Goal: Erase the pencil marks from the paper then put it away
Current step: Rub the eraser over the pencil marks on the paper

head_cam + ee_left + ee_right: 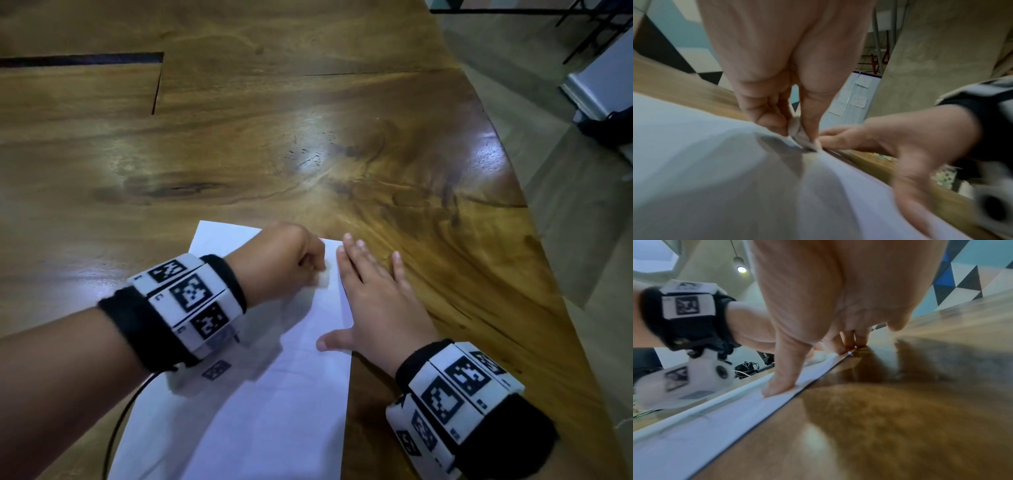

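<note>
A white sheet of paper [274,394] lies on the wooden table [308,154]; faint pencil lines [298,370] cross its middle. My left hand [317,269] is curled over the sheet's upper right part and pinches a small white eraser [323,279] whose end touches the paper. In the left wrist view the eraser [797,129] sits between thumb and fingers against the paper [715,162]. My right hand [356,287] lies flat with fingers spread across the sheet's right edge. Its thumb [781,382] presses on the paper [715,426].
The table's curved right edge [534,240] drops to the floor, where a white object [599,85] stands. A dark slot [82,60] cuts the tabletop at the far left. A black cable [116,428] runs from my left wrist over the table's near left.
</note>
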Motion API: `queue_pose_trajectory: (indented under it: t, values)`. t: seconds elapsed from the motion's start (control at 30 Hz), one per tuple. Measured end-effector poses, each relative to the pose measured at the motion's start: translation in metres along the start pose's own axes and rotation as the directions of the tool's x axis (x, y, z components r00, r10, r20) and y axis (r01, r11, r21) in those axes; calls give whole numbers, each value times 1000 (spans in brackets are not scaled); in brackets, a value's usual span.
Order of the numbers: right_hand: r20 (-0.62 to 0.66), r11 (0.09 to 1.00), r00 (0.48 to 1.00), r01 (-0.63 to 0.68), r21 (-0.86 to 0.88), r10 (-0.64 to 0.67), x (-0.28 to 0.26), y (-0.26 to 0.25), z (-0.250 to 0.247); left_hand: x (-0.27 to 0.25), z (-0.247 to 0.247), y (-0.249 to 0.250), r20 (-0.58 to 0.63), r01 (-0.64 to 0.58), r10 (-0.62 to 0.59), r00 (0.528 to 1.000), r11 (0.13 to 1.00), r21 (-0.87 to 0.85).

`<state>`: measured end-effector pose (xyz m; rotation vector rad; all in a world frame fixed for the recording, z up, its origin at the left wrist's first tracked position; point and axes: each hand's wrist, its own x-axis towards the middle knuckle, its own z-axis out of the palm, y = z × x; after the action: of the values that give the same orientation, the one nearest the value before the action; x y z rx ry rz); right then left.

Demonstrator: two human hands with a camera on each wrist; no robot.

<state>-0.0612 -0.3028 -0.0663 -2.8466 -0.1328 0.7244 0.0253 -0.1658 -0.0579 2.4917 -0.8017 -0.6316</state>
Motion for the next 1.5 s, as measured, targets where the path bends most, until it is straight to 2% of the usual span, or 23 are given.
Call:
queue_pose_trajectory:
  t: [0.07, 0.13, 0.3, 0.4, 0.47, 0.57, 0.6, 0.67, 0.77, 0.83, 1.0, 1.17, 1.23, 1.33, 1.4, 1.5]
  values:
    - [-2, 1000, 1000, -2, 5, 2, 0, 0, 0, 15, -3, 4, -118, 27, -29, 993, 999, -17]
    - [-2, 1000, 1000, -4, 5, 4, 0, -1, -1, 20, 0, 7, -156, 45, -45, 987, 999, -6]
    - [-2, 1000, 1000, -10, 3, 11, 0, -1, -1, -25, 18, 4, -48, -55, 57, 997, 998, 31]
    - [1, 1000, 1000, -9, 6, 9, 0, -1, -1, -31, 17, 3, 9, -33, 33, 999, 999, 6]
    - [2, 1000, 1000, -11, 12, 11, 0, -1, -1, -19, 12, 5, -36, 3, -3, 999, 1000, -18]
    - [-3, 1000, 1000, -13, 12, 13, 0, -2, -1, 7, 7, 6, -180, 58, -68, 981, 996, -62]
    - [-2, 1000, 1000, -13, 11, 13, 0, -2, -1, 9, 8, 7, -187, 71, -82, 979, 996, -62]
    - [0, 1000, 1000, -13, 13, 13, 0, -2, -1, -1, 13, 6, -141, 29, -35, 989, 999, -44]
    - [-2, 1000, 1000, -12, 15, 12, 0, -3, -2, -37, 26, 4, 2, -102, 102, 995, 995, 5]
    - [7, 1000, 1000, -11, 8, 11, -1, -3, -3, -56, 33, 2, 55, -115, 114, 992, 993, 5]
    - [20, 1000, 1000, -7, 0, 7, -1, -2, -2, -58, 38, 0, 39, -97, 95, 995, 994, 48]
    - [23, 999, 1000, -21, 37, 20, -2, 1, 0, -60, 38, 2, 26, -39, 38, 999, 999, 10]
    - [2, 999, 1000, -30, 33, 29, -4, 1, 0, -56, 32, 4, 53, -18, 19, 998, 1000, -8]
    - [-13, 1000, 1000, -27, 8, 27, -6, 1, -2, -38, 14, 6, 160, 17, -19, 987, 1000, 18]
    - [-1, 999, 999, -32, -5, 32, -7, 1, -2, -16, 2, 8, 124, 68, -68, 990, 998, -1]
    - [5, 999, 999, -37, -17, 37, -7, 1, -3, 15, -10, 13, -65, 92, -95, 993, 995, -47]
